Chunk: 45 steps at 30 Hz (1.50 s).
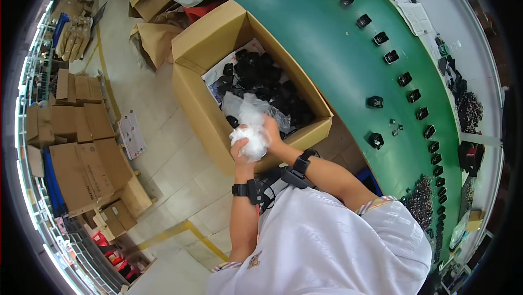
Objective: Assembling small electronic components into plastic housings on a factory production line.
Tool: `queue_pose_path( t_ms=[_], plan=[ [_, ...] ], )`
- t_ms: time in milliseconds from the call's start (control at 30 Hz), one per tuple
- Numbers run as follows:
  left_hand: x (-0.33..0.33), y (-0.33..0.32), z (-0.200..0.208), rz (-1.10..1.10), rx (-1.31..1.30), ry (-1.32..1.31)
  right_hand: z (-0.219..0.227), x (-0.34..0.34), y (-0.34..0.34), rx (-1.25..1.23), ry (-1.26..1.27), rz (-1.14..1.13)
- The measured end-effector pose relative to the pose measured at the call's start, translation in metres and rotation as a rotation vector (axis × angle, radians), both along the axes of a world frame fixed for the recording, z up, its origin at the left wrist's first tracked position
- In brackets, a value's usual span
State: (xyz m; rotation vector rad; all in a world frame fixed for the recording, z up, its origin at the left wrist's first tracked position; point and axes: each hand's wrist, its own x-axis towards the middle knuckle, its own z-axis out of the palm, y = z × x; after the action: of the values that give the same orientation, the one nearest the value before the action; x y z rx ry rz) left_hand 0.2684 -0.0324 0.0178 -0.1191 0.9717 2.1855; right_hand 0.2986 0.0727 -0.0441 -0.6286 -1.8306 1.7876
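Note:
Crumpled translucent white plastic film (251,131), perhaps a bag, is bunched between my two hands over the near end of an open cardboard box (190,115). My left hand (240,152) is closed round its lower left side. On the right side, my right hand (273,133) grips it with curled fingers, partly hidden by the film. Inside the box lie many black plastic parts (260,71) and a printed sheet (212,74). More clear plastic film (282,121) rests on the parts just beyond my hands.
A green curved worktable (338,71) borders the box on the right, with a line of small black cases (391,56) and a heap of small metal pieces (420,199). Stacked cardboard cartons (87,169) stand on the left. A brown paper bag (152,41) sits beyond the box.

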Motion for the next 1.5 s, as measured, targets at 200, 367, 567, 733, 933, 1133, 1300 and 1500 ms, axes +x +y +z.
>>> queue_pose_path(
  t_ms=[200,367,567,733,933,1133,1300,1500],
  plan=[
    [0.010,0.018,0.026,0.068,-0.219,0.112,0.050,0.025,0.004,0.561,-0.390,0.317],
    [0.000,0.009,-0.025,0.045,-0.317,0.004,0.044,0.037,0.005,0.943,-0.223,0.026],
    [0.027,0.031,-0.032,-0.006,-0.485,-0.073,0.032,0.068,0.052,0.862,-0.451,0.642],
    [0.004,0.000,-0.056,-0.042,-0.419,-0.178,0.046,0.075,0.081,-0.157,-0.284,0.607],
    [0.012,-0.005,-0.039,0.067,-0.817,0.266,-0.027,0.025,0.144,0.596,-0.567,0.357],
    [0.027,-0.018,-0.050,-0.019,-0.745,0.324,-0.108,-0.049,0.163,1.073,-1.140,0.339],
    [0.022,-0.031,-0.049,-0.073,-0.565,-0.019,-0.125,-0.071,0.175,0.824,-1.282,0.631],
    [0.008,-0.025,-0.031,-0.295,-0.408,-0.335,-0.151,-0.048,0.186,0.853,-1.234,0.390]
  ],
)
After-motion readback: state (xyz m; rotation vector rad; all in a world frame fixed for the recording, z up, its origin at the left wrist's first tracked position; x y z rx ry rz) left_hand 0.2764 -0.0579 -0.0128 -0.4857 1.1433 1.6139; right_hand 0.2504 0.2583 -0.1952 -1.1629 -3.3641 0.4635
